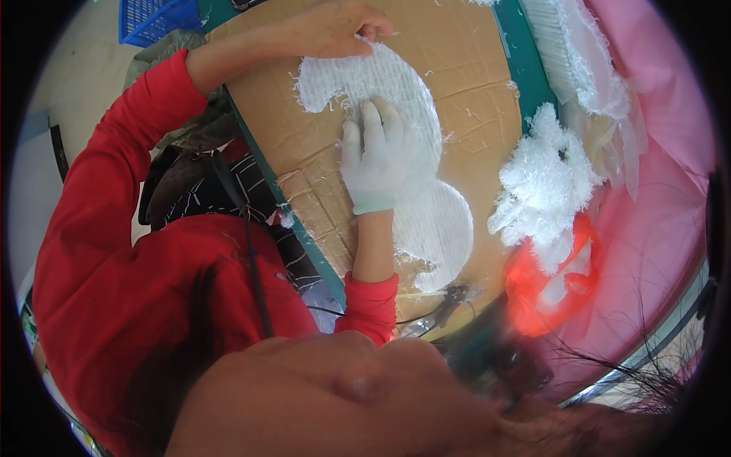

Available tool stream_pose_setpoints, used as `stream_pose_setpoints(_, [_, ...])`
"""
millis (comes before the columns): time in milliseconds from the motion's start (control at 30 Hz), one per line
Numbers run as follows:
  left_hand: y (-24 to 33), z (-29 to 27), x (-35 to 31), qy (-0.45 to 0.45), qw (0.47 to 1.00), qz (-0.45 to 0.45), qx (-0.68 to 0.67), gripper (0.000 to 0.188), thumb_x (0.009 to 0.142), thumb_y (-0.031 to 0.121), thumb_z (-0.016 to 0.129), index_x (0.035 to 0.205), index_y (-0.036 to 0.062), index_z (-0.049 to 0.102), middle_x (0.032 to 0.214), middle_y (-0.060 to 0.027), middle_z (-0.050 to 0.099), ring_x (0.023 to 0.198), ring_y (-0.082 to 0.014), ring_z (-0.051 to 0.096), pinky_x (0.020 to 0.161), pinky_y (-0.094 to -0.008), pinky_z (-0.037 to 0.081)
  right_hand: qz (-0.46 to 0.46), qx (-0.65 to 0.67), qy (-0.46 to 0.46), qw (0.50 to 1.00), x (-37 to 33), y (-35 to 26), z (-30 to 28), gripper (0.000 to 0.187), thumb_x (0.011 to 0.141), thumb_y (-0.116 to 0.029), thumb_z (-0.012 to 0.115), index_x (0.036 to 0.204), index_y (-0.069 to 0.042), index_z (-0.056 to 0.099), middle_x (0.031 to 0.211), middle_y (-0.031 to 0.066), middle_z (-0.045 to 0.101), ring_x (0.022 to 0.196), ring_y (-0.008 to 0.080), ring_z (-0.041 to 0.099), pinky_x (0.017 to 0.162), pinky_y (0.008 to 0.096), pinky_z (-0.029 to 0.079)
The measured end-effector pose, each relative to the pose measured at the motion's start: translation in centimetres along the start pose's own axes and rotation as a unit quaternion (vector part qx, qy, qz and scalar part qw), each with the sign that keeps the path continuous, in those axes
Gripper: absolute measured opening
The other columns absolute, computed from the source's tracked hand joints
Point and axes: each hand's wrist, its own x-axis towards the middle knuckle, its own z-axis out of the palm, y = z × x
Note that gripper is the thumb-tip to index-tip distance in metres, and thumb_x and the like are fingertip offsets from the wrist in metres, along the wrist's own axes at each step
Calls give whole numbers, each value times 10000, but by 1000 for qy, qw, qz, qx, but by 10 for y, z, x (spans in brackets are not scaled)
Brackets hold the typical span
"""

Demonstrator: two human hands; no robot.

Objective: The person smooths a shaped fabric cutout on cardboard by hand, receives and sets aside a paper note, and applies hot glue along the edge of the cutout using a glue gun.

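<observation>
A white, fuzzy, ribbed piece of fabric [438,221] with a curved, lobed outline lies flat on a brown cardboard sheet [480,114]. At its upper end my bare left hand [335,29] has its fingers curled and pinched at the frayed edge. My right hand [378,156] wears a thin whitish glove and lies on the middle of the fabric, fingers stretched toward the upper part. Under the glove, part of the fabric is hidden. Loose white fibres cling around the fabric's edges and dot the cardboard.
Right of the cardboard sits a heap of white fluffy scraps [544,179], beside an orange-red plastic bag [552,293] and pink cloth [662,228]. More white fleecy material [590,68] lies at the far right. A blue basket [158,19] stands far left. A dark tool [449,301] lies near the cardboard's near edge.
</observation>
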Motion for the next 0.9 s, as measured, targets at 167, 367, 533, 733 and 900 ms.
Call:
stream_pose_setpoints(167, [3,1,-2,18,1000,-1,3,361,781,90,647,1135,36,598,874,-82,612,782,-198,586,712,-310,483,0,4,2,1000,0,1,2,311,786,-158,627,1064,-25,582,1128,138,560,1063,351,504,909,458,391])
stream_pose_setpoints(367, [0,0,-2,18,1000,0,23,372,776,97,654,1139,41,597,866,-67,605,757,-184,571,693,-295,477,3,6,-2,1000,0,2,2,319,783,-161,629,1068,-24,584,1134,134,560,1066,349,503,905,457,392])
stream_pose_setpoints(533, [-2,-12,-2,-10,999,-25,-31,310,805,102,646,1103,26,611,902,-82,611,792,-215,590,704,-304,484,3,-5,21,1000,1,0,2,297,744,-131,667,1024,-45,622,1097,111,590,1023,328,537,873,421,432])
stream_pose_setpoints(733, [-6,-23,-4,-20,997,16,-77,347,799,101,610,1119,-27,575,872,-120,664,770,-184,626,691,-306,492,0,16,2,1000,0,2,3,309,782,-150,622,1063,-28,582,1127,127,557,1063,346,504,898,454,395])
stream_pose_setpoints(900, [-5,-26,-6,-27,994,-3,-106,337,802,93,612,1116,-27,578,859,-107,669,771,-162,623,691,-296,491,2,18,4,1000,-2,3,4,310,782,-154,620,1063,-28,582,1129,130,558,1064,347,504,902,452,395])
